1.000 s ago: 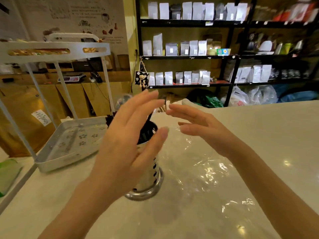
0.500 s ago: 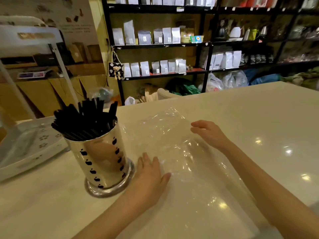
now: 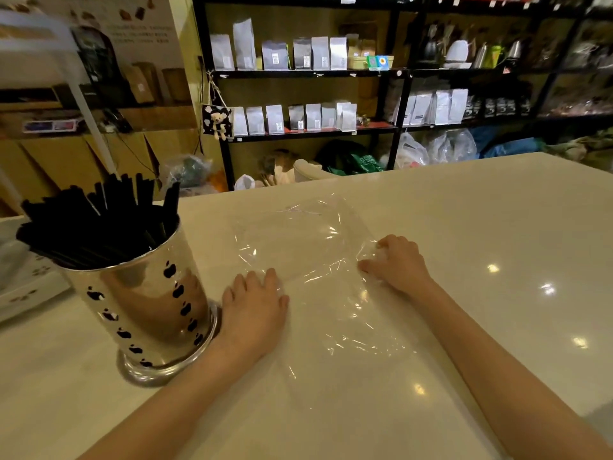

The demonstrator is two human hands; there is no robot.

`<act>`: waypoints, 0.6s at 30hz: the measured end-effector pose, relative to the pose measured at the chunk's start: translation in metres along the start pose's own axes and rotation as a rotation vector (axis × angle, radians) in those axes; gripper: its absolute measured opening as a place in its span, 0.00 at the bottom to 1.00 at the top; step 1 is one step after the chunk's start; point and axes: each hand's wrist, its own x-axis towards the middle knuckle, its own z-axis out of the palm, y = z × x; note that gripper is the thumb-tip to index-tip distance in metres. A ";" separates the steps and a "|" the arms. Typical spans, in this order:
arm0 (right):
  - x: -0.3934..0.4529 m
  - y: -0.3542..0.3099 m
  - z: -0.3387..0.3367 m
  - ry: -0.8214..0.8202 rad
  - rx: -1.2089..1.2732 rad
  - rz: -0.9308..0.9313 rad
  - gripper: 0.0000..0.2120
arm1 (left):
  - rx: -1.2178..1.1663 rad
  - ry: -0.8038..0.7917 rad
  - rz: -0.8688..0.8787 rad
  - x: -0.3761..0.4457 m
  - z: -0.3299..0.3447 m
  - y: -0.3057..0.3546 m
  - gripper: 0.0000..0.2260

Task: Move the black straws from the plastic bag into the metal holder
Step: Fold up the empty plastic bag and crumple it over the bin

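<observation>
So: the thin black plastic straws all stand bunched in the shiny cylindrical metal holder with black cut-outs, near left on the pale glossy surface. The clear crinkled plastic bag lies flat to the right of the holder and looks empty, so I judge the transfer done.

Left hand lies palm-down, fingers spread, pressing the bag's near-left edge, just beside the holder's base; it holds nothing. Right hand has its fingers curled on the bag's right edge; whether it pinches film, cannot tell.

Handling, as a guess:
- Straws: light, stiff, smooth; they fan out leaning left, so take them mid-length as a bundle.
- Bag: featherweight, limp, slippery on this surface; pinch an edge or corner.
- Holder: rigid, polished, top-heavy when full; take it low on the wall.
</observation>
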 end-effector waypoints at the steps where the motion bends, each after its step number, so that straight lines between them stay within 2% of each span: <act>1: 0.000 0.002 0.000 0.020 0.075 0.008 0.25 | -0.044 -0.005 -0.021 0.002 0.001 -0.001 0.22; 5: 0.000 0.007 0.001 0.105 0.416 0.045 0.18 | -0.326 -0.056 -0.099 0.011 0.004 -0.006 0.26; 8: 0.000 0.008 0.000 0.162 0.568 0.032 0.17 | -0.609 0.002 -0.097 0.011 0.000 -0.003 0.25; 13: -0.003 0.009 -0.003 0.218 0.751 -0.029 0.15 | -0.817 0.108 -0.101 0.011 0.001 -0.001 0.23; 15: -0.003 0.010 -0.006 0.230 0.796 -0.055 0.14 | -1.019 0.159 -0.178 0.010 -0.002 0.002 0.23; 18: -0.004 0.009 -0.012 0.237 0.876 -0.061 0.14 | -1.425 0.108 -0.317 0.007 -0.012 0.009 0.25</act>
